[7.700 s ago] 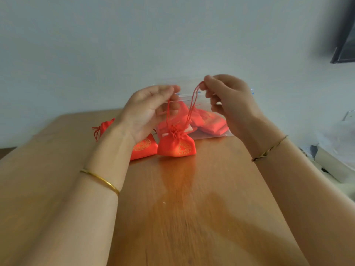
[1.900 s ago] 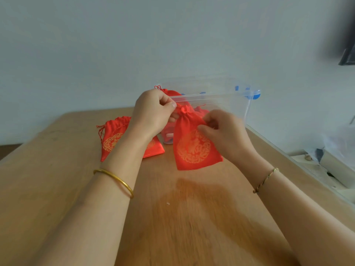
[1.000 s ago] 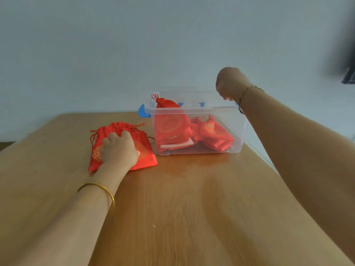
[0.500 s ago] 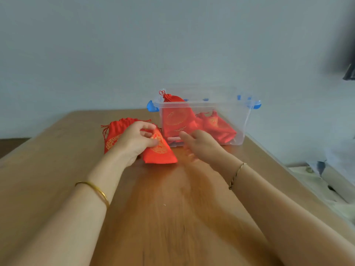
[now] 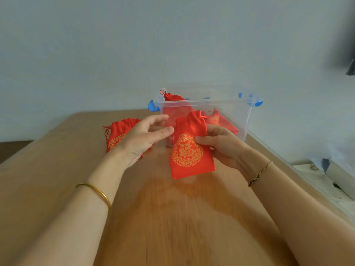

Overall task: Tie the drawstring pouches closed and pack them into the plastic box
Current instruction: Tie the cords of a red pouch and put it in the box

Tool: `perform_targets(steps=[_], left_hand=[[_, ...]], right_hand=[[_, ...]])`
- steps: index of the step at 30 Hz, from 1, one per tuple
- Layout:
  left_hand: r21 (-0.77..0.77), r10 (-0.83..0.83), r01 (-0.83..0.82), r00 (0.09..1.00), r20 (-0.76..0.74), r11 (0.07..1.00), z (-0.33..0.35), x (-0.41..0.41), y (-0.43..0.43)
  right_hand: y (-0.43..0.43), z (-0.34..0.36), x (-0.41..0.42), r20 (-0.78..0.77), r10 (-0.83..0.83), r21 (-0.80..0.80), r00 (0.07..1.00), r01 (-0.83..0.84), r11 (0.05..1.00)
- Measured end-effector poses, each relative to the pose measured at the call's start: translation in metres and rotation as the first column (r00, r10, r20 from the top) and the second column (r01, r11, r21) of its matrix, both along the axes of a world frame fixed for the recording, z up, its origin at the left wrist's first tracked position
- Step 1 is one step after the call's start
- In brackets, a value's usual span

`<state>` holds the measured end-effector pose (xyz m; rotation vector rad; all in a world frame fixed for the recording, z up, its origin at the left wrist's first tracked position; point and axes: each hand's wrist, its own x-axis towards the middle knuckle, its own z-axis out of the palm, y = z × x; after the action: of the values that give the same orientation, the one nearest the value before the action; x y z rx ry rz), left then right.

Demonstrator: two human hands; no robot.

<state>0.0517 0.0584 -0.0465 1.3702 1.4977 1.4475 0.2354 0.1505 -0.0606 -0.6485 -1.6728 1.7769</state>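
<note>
The right hand (image 5: 221,144) grasps a red pouch (image 5: 192,150) by its right edge, thumb across the gold emblem and fingers curled behind. The pouch is upright in front of the near wall of the plastic box (image 5: 240,116); whether its lower edge touches the table (image 5: 172,217) is unclear. The left hand (image 5: 142,139) is released, fingers extended, its thumb tip just beside the pouch's left edge.

A second pouch (image 5: 117,133) lies on the far left of the wood, partly hidden behind the left hand. The open box stands at the far end, close to the table's right edge, with one tied pouch (image 5: 172,104) upright at its left end and others (image 5: 221,121) lying low to the right. Bare wood stretches wide on the near side and to the left.
</note>
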Motion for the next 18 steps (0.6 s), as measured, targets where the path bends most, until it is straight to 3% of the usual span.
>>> perform_targets(steps=[6,12,18], left_hand=[[0.003,-0.062,0.066,0.948,-0.311,0.998,0.015,0.010,0.014],[0.121,-0.012,0.054,0.948,-0.319,0.991,0.018,0.010,0.023],[0.155,-0.004,0.058,0.945,-0.327,0.986,0.019,0.007,0.024]], right_hand=[[0.002,0.002,0.000,-0.025,0.050,0.135,0.998,-0.047,0.990],[0.004,0.005,0.001,0.111,-0.136,0.199,0.985,0.112,0.974],[0.008,0.002,0.003,0.093,-0.277,-0.004,0.956,0.279,0.960]])
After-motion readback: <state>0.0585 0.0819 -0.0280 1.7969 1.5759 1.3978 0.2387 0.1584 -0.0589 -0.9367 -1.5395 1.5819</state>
